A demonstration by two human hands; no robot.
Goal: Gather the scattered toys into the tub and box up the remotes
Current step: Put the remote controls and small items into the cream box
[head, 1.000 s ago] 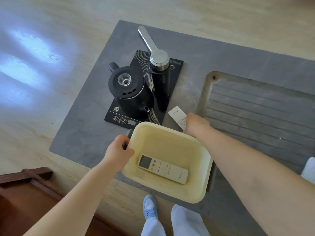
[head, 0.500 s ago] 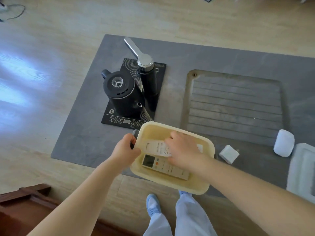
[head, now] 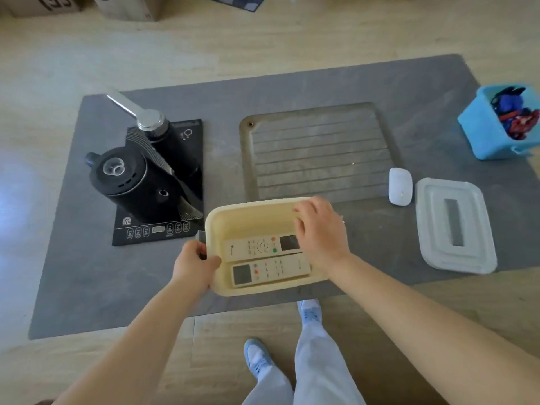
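A cream plastic box (head: 248, 213) sits at the near edge of the grey table. Two white remotes lie side by side inside it: one (head: 257, 247) farther from me, one (head: 270, 270) nearer. My left hand (head: 194, 263) grips the box's left rim. Over the box's right side hovers my right hand (head: 320, 229), fingers spread and holding nothing, covering the right end of the farther remote. A blue tub (head: 493, 127) holding red and blue toys stands at the table's far right.
A translucent lid (head: 454, 226) lies right of the box, a white oval object (head: 400, 186) beside it. A black kettle (head: 131, 178) and tap stand on a black induction base (head: 163, 229) at left. A grooved drain tray (head: 318, 150) lies recessed mid-table. Cardboard boxes (head: 131, 5) stand on the floor beyond.
My right hand picked a second remote off the table, laid it in the box beside the first and let go. My view swung right, revealing lid and blue tub.
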